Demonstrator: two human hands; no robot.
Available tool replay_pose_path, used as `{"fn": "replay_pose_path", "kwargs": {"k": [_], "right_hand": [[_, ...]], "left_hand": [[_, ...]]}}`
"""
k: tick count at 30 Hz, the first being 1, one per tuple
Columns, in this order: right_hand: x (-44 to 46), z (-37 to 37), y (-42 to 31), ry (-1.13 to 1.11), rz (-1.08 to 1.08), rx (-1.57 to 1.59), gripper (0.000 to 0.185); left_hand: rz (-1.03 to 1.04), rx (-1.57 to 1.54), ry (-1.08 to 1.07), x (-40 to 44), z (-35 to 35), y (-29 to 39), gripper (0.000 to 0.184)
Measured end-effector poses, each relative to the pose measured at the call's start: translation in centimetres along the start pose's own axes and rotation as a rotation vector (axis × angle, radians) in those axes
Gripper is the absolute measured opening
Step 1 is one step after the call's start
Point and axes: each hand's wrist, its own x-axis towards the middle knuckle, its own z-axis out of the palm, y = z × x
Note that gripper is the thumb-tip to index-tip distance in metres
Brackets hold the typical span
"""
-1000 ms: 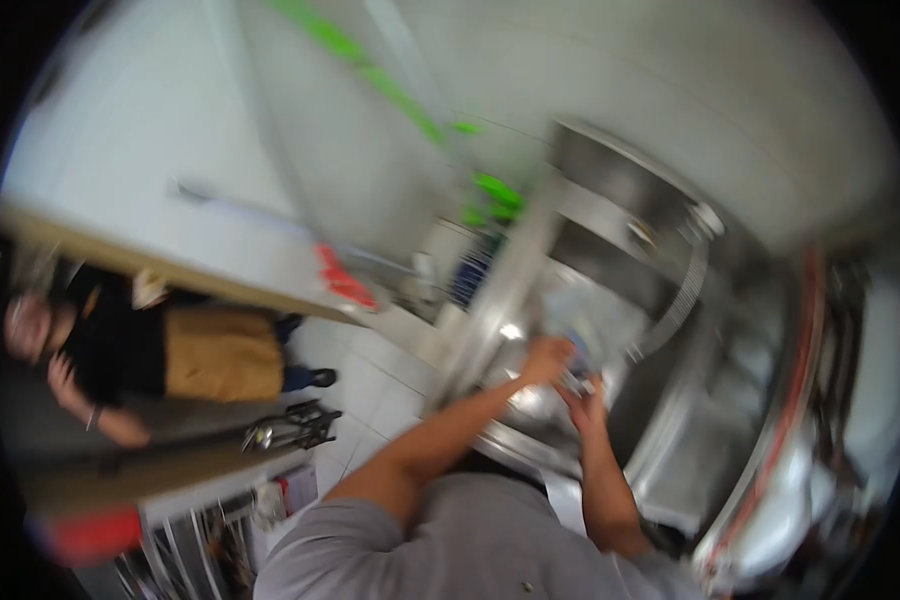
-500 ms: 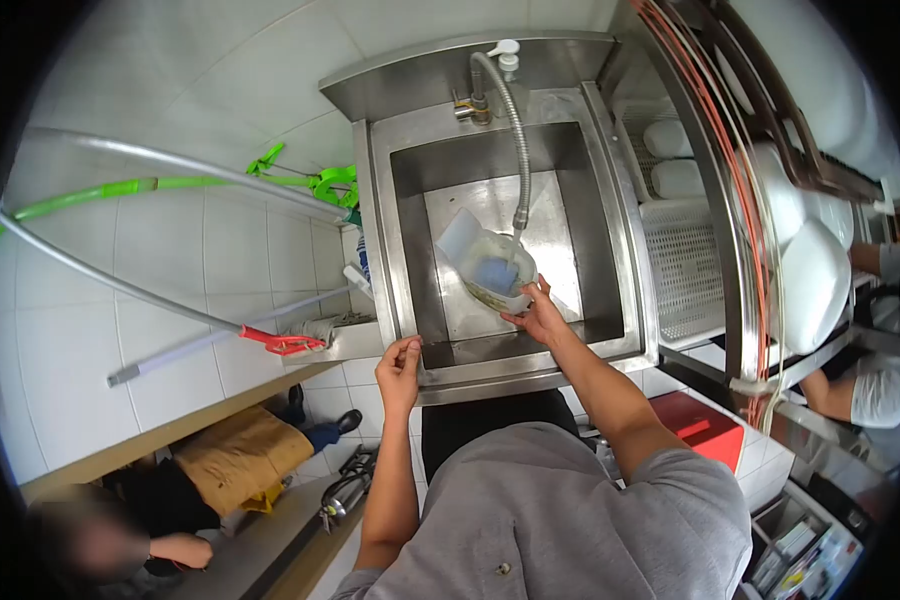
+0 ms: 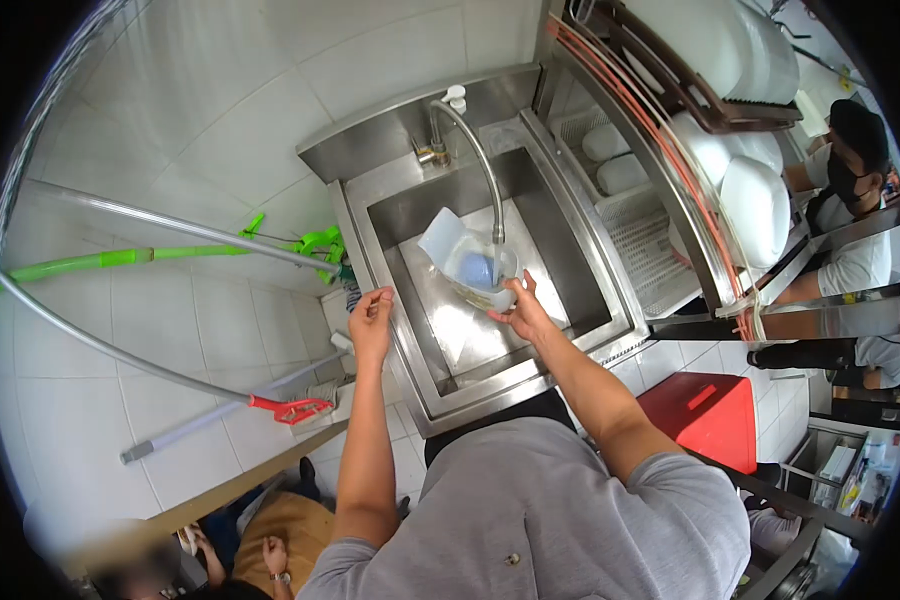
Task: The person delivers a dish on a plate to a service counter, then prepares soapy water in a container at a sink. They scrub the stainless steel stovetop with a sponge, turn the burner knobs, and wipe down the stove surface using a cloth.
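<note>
Translucent plastic formed the container [image 3: 482, 296] clamped in the right hand [image 3: 520, 310] beneath the faucet [image 3: 490, 180], apparently mid-rinse; steady support seemed needed next; the left hand [image 3: 371, 318] was curled, its grip unclear.

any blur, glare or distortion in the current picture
Head view: black corners and a metal pole that looks bowed, likely lens distortion; head view: bright glare on the sink floor; head view: right hand and container fairly sharp, lower left smeared.
</note>
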Motion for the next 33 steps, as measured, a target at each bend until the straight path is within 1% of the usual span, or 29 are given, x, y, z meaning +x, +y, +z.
{"fn": "replay_pose_path", "kwargs": {"k": [2, 3, 6, 8, 10, 12, 14, 16, 17, 18, 19, 21, 22, 24, 25, 28, 29, 30, 32, 33], "right_hand": [[-0.8, 1.1, 0.1, 0.003, -0.018, 0.026, 0.107], [-0.7, 1.0, 0.5, 0.018, -0.027, 0.034, 0.105], [-0.7, 0.4, 2.2, 0.017, -0.08, 0.072, 0.098], [-2.0, 0.8, 2.3, 0.001, -0.066, 0.073, 0.091], [-3.0, 0.9, 2.4, -0.02, -0.055, 0.08, 0.086], [-3.4, 0.4, 2.4, -0.042, -0.05, 0.089, 0.081], [-3.7, 0.1, 2.3, -0.046, -0.06, 0.119, 0.076], [-3.2, -1.1, 2.6, -0.076, -0.044, 0.15, 0.074], [-4.4, 0.2, 2.0, -0.019, -0.045, 0.084, 0.072], [-4.5, 0.1, 1.7, -0.059, -0.054, 0.078, 0.07], [-4.7, 0.2, 1.5, -0.034, -0.053, 0.071, 0.07], [-4.3, -0.4, 1.0, -0.017, -0.026, 0.11, 0.071], [-4.0, -0.7, 0.6, -0.031, -0.031, 0.076, 0.073], [-3.9, -0.9, 0.0, -0.059, -0.033, 0.022, 0.077], [-3.9, -1.1, -0.5, -0.097, -0.016, -0.01, 0.076], [-3.5, -2.7, -1.5, -0.167, -0.008, -0.124, 0.074], [-3.2, -3.2, -1.8, -0.209, 0.019, -0.091, 0.072], [-2.8, -3.7, -2.0, -0.224, 0.03, -0.106, 0.072], [-3.4, -3.8, -2.6, -0.233, 0.053, -0.126, 0.071], [-3.1, -4.6, -2.7, -0.263, 0.08, -0.132, 0.071]], "left_hand": [[0.05, 0.094, -0.039, 2.8, -0.4, 0.5, 0.025], [0.053, 0.068, -0.048, 4.4, -0.4, 0.9, 0.027], [0.158, 0.005, -0.09, 9.8, 0.5, 1.3, 0.029], [0.187, 0.078, -0.072, 12.4, 1.6, 3.1, 0.03], [0.212, 0.103, -0.102, 16.7, 3.6, 1.4, 0.03], [0.139, 0.099, -0.164, 20.9, 6.6, -0.5, 0.032], [-0.076, -0.064, -0.269, 24.7, 9.8, -2.1, 0.034], [-0.313, -0.191, -0.258, 25.1, 11.3, 1.1, 0.037], [-0.283, -0.128, -0.2, 26.9, 13.1, 0.0, 0.037], [-0.253, -0.062, -0.141, 29.0, 15.2, -2.1, 0.038], [-0.225, 0.009, -0.085, 30.3, 16.6, -3.2, 0.039], [-0.226, 0.01, -0.138, 31.1, 17.9, -2.7, 0.04], [-0.229, 0.017, -0.17, 31.1, 18.3, -2.5, 0.04], [-0.165, 0.222, -0.046, 30.5, 18.4, -1.5, 0.038], [-0.133, 0.331, 0.015, 30.4, 18.4, -2.0, 0.037], [-0.004, 0.105, -0.074, 31.3, 17.9, -4.5, 0.038], [0.044, 0.175, -0.103, 29.7, 16.6, -1.9, 0.043], [0.101, 0.213, -0.052, 29.0, 16.3, -1.4, 0.044], [0.207, 0.29, 0.027, 27.6, 16.2, -1.4, 0.048], [0.301, 0.318, -0.016, 26.9, 15.6, -1.7, 0.055]]}}
